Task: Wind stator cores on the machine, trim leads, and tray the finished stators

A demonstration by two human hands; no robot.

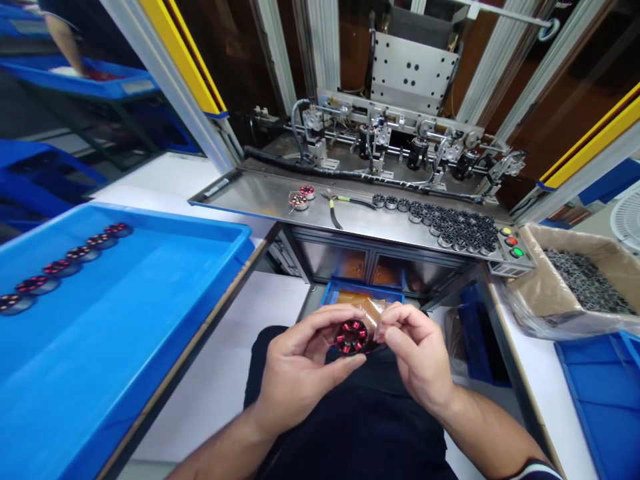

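My left hand [310, 360] is closed around a motor stator [351, 337] with red copper windings, its round face turned towards me. Just right of it, my right hand [417, 347] has thumb and fingers pinched together; whatever is between them is too small to make out. On the metal ledge [270, 195] ahead stand two wound stators [299, 201], one copper-coloured and one red. Beside them lie pliers [334, 208] with black and yellow handles, jaws pointing away. Several black unwound stators [450, 223] are grouped on the ledge's right.
A large blue tray [150, 320] at left holds a row of wound stators [60, 267]. A winding machine [395, 140] stands behind the ledge. Push buttons [513, 241] and a lined carton [550, 300] of small dark parts are at right. Another person's arm [65, 40] reaches into a far tray.
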